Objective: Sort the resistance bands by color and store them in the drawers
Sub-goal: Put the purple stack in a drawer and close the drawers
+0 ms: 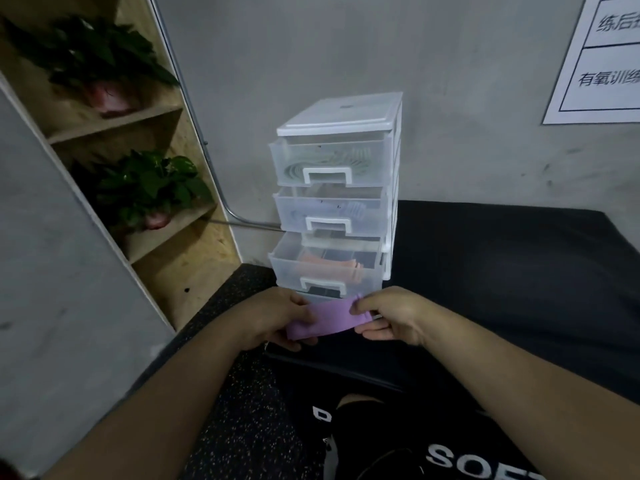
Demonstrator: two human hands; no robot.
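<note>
A white drawer unit (337, 188) stands on a black mat (502, 271).

One wide-angle camera sits on the person's head and faces forward and down. It sees the left hand (273, 317) and the right hand (391, 317) from above and behind, near the lens, a little below the middle of the view. The drawer unit (337, 188) stands just behind them, seen from the front and slightly from above, with the grey wall (346, 46) behind.
</note>
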